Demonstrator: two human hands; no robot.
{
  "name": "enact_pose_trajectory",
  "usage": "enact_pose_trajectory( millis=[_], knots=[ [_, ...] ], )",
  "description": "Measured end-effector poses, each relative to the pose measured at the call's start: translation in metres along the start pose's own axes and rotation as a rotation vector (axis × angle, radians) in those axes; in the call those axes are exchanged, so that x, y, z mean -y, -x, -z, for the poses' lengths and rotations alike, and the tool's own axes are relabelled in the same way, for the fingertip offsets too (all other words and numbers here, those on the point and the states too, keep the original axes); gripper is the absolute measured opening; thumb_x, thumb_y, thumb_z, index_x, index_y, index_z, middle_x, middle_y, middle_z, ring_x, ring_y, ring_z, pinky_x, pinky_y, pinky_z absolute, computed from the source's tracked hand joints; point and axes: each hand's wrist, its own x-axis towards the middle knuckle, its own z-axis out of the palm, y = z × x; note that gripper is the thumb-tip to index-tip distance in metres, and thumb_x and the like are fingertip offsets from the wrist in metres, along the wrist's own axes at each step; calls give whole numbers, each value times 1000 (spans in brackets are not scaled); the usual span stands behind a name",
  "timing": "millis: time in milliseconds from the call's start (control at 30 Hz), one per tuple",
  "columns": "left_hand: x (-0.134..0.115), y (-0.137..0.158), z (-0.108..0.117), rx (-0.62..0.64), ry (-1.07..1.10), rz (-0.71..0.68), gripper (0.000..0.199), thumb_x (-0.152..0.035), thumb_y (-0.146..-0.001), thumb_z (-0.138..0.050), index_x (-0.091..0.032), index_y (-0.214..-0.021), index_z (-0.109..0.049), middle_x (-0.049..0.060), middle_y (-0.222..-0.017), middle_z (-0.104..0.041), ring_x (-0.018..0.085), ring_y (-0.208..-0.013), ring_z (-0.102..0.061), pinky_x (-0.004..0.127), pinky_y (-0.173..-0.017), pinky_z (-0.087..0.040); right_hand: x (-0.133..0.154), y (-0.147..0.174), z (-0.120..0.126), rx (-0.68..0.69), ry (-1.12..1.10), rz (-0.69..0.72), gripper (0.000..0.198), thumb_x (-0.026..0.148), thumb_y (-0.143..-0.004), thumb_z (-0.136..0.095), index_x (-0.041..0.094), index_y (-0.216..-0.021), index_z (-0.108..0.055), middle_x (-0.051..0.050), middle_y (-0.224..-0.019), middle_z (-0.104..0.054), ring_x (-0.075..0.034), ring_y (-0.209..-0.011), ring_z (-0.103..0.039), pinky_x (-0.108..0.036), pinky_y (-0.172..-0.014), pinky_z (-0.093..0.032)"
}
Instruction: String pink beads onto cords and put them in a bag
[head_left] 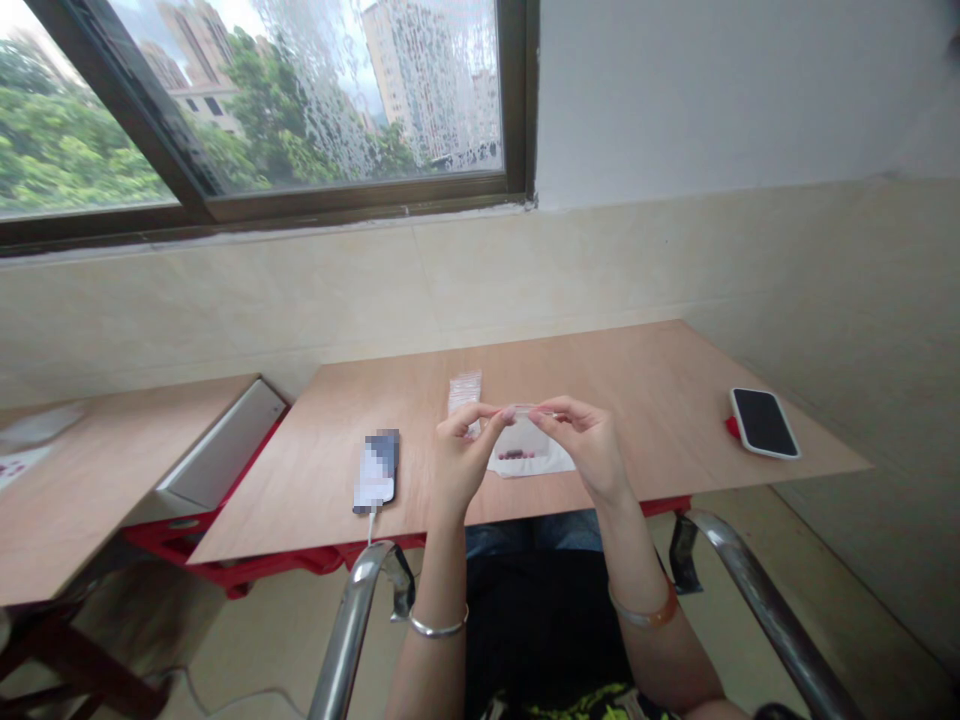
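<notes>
My left hand (466,450) and my right hand (589,440) are raised over the middle of the wooden table. Both pinch, thumb against forefinger, the top edge of a small clear plastic bag (523,409), which is hard to make out. Beneath it a white sheet (551,463) lies near the table's front edge. A short row of small dark red beads (516,455) shows there; whether they are on the sheet or inside the clear bag, I cannot tell. Just behind my left hand lies a stack of clear plastic bags (466,384), partly covered by my fingers.
A phone (377,470) with a white cable lies on the left of the table (622,370). Another phone (765,423) in a white case rests at the right on something red. Metal armrests (358,610) flank me. A second table (142,450) stands to the left.
</notes>
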Motion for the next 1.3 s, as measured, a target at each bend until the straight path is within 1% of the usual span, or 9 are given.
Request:
enact_pose_trajectory(
  millis=[133, 467, 767, 933, 1000, 1067, 1133, 1200, 1300],
  knots=[
    [-2, 0, -2, 29, -2, 6, 20, -37, -81, -63, -19, -77, -69, 4, -78, -71, 17, -78, -65, 28, -73, -49, 5, 2, -4, 42, 13, 41, 15, 36, -75, -69, 23, -82, -72, -4, -86, -72, -20, -84, -64, -35, -78, -47],
    [-5, -1, -7, -3, -33, 18, 19, -37, -79, -65, -19, -77, -70, 3, -77, -71, 18, -76, -65, 29, -73, -50, 6, 3, -6, 10, 57, 60, 15, 35, -77, -68, 21, -81, -71, -4, -83, -71, -20, -82, -64, -34, -78, -46],
    [5, -2, -3, 29, 20, 67, 19, -37, -78, -66, -19, -81, -73, 4, -82, -74, 19, -80, -68, 28, -72, -51, 6, 1, -4, 43, 41, 50, 16, 34, -82, -61, 23, -86, -73, -4, -90, -72, -20, -87, -64, -34, -79, -47],
    [11, -4, -2, 47, 86, 119, 19, -36, -78, -66, -20, -83, -74, 6, -87, -74, 21, -85, -68, 32, -78, -53, 0, -2, -5, 62, -57, 1, 19, 36, -83, -60, 24, -89, -73, -4, -96, -71, -21, -94, -64, -34, -81, -48],
    [14, -5, -3, 74, 139, 137, 20, -36, -79, -66, -19, -88, -73, 8, -93, -73, 21, -90, -67, 34, -83, -53, -4, -4, -6, 60, -97, -29, 20, 38, -82, -59, 24, -84, -73, -4, -96, -71, -21, -94, -64, -33, -80, -49],
    [19, -6, -4, 148, 225, 166, 27, -33, -79, -66, -18, -100, -69, 10, -99, -72, 21, -95, -66, 36, -86, -52, -9, -6, -7, 23, -129, -62, 24, 41, -82, -58, 22, -79, -72, -5, -98, -71, -20, -90, -64, -31, -76, -50],
    [26, -7, -6, 240, 297, 219, 35, -30, -77, -67, -16, -110, -64, 11, -99, -71, 20, -92, -67, 35, -83, -53, -16, -9, -7, -29, -156, -99, 27, 43, -83, -56, 21, -82, -72, -6, -102, -70, -17, -81, -64, -28, -69, -50],
    [35, -7, -8, 276, 317, 287, 34, -29, -75, -69, -14, -105, -65, 10, -91, -72, 19, -83, -68, 33, -77, -54, -23, -12, -6, -60, -188, -140, 29, 44, -83, -55, 21, -93, -70, -7, -102, -69, -15, -75, -63, -25, -62, -48],
    [49, -6, -10, 236, 300, 345, 25, -29, -72, -71, -12, -90, -67, 9, -84, -71, 18, -76, -67, 30, -70, -54, -38, -16, -6, -63, -210, -192, 34, 43, -81, -56, 20, -104, -66, -7, -100, -69, -15, -76, -63, -24, -60, -46]
  ],
)
